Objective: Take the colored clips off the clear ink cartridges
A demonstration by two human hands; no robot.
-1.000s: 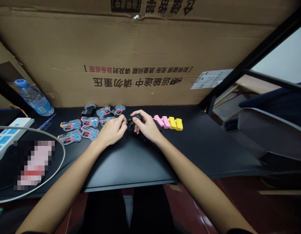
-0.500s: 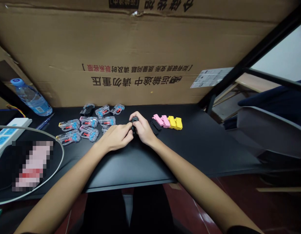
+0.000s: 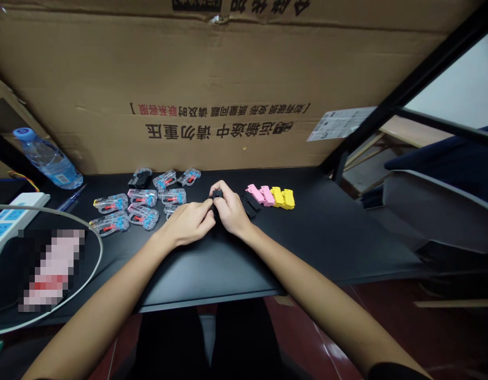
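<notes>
My left hand (image 3: 187, 222) and my right hand (image 3: 230, 209) meet in the middle of the black desk (image 3: 212, 274). Fingers of both hold a small black plastic part (image 3: 217, 195), mostly hidden inside them. Left of my hands lie several transparent plastic casings (image 3: 143, 198) with red and blue pieces inside. Just right of my right hand are flat black pieces (image 3: 249, 205). Beyond them stand pink blocks (image 3: 261, 195) and yellow blocks (image 3: 282, 198) in a short row.
A large printed cardboard box (image 3: 212, 68) stands along the desk's back edge. At the left are a water bottle (image 3: 48, 164), a slim screwdriver (image 3: 72, 198), a white power strip (image 3: 14, 221) and a pixelated object (image 3: 51, 269) inside a pale cable loop. A chair (image 3: 437, 208) stands right.
Over the last second my hands have come closer together and closed around the small black part. Since then they have hardly moved. The view has drifted slightly.
</notes>
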